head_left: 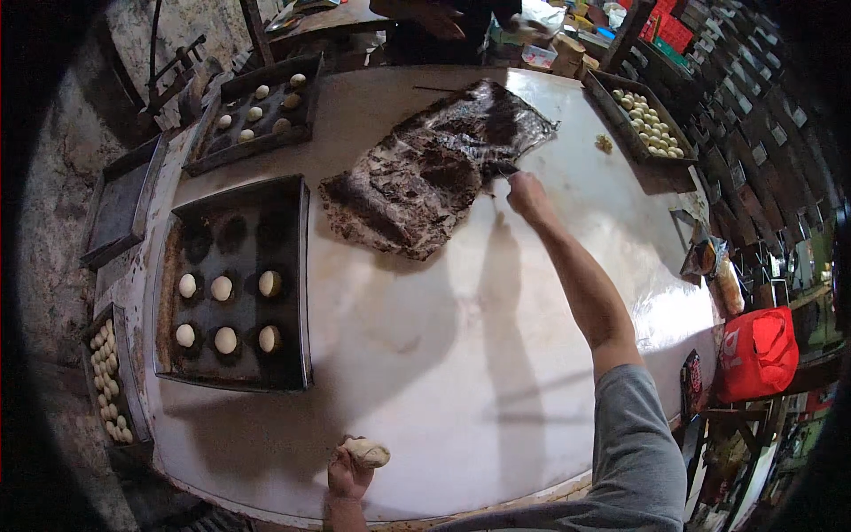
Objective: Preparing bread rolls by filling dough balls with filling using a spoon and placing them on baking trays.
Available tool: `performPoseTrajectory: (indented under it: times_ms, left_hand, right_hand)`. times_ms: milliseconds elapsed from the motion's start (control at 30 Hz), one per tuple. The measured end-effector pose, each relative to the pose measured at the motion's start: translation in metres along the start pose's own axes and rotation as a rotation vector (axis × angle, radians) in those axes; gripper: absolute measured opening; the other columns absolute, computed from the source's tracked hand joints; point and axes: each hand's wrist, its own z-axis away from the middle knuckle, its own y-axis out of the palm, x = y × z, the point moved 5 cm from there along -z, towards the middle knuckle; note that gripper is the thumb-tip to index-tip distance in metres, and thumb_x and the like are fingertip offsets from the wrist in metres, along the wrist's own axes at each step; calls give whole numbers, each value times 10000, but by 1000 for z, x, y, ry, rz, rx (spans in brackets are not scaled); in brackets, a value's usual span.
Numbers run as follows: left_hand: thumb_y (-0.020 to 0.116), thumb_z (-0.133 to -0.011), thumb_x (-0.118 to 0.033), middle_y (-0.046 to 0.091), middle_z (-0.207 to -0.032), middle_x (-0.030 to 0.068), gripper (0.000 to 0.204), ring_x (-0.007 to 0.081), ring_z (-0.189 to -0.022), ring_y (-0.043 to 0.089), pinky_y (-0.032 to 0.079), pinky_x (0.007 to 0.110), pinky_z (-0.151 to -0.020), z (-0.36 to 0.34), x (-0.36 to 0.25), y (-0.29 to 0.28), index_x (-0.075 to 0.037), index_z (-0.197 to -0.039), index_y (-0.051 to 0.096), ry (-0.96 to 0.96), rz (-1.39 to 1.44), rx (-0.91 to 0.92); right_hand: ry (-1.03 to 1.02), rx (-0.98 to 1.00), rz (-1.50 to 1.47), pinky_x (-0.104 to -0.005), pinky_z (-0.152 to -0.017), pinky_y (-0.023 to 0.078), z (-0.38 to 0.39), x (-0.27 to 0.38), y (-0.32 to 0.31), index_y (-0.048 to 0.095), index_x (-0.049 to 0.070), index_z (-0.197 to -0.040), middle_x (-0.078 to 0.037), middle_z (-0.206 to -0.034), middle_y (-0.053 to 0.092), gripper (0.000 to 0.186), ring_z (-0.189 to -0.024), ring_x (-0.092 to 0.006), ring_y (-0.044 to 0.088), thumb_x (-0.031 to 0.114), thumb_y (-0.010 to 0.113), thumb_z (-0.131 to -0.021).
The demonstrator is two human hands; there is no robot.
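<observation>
My left hand (348,472), low in the middle, grips a flattened piece of pale dough (371,454) above the table's near edge. My right hand (526,191) reaches forward, closed on a small dark utensil (501,169) at the right edge of a crumpled plastic sheet (399,195) smeared with dark brown paste. A large dark tray (300,293) on the left holds several pale dough balls (222,288) in rows. The utensil's shape is hard to make out.
Trays with dough balls stand at back left (253,147), back right (638,153) and near left (128,377); another tray (115,208) lies far left. A red bag (758,355) and bread packages (727,288) sit along the right edge. Another person (439,22) is beyond the pale table (425,328).
</observation>
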Motion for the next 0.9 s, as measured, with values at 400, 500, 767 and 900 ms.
performPoseTrajectory:
  times_ms: [400,500,767,900]
  left_hand:
    - [555,-817,-292,574,-953,115,315,260,-921,550,445,436,-837,12,-15,10,-28,-984,511,86,-32,42]
    - [560,-814,-298,573,-937,106,325,247,-906,550,443,420,-836,12,-13,14,-19,-970,508,94,-86,77]
    - [566,-809,-312,559,-904,85,346,227,-882,537,423,385,-837,20,-12,14,-2,-950,504,125,-178,39]
    - [554,-822,-304,552,-917,88,345,224,-908,524,414,377,-852,26,-16,10,5,-965,499,138,-201,-96]
  right_hand:
    - [498,297,-1452,-203,-354,247,-2,-25,-25,461,-51,-1098,-19,-662,480,260,-418,-57,325,24,424,-852]
    - [442,154,-1270,-199,-361,252,-9,-24,-37,465,-59,-1113,-27,-676,489,276,-434,-60,341,46,438,-859]
    - [436,-93,-1477,-193,-364,310,-26,-32,-49,541,-46,-1018,-45,-657,519,219,-466,-86,448,65,472,-842]
    - [443,-122,-1414,-192,-367,321,-25,-32,-54,553,-41,-1008,-36,-644,519,211,-459,-83,453,68,486,-840]
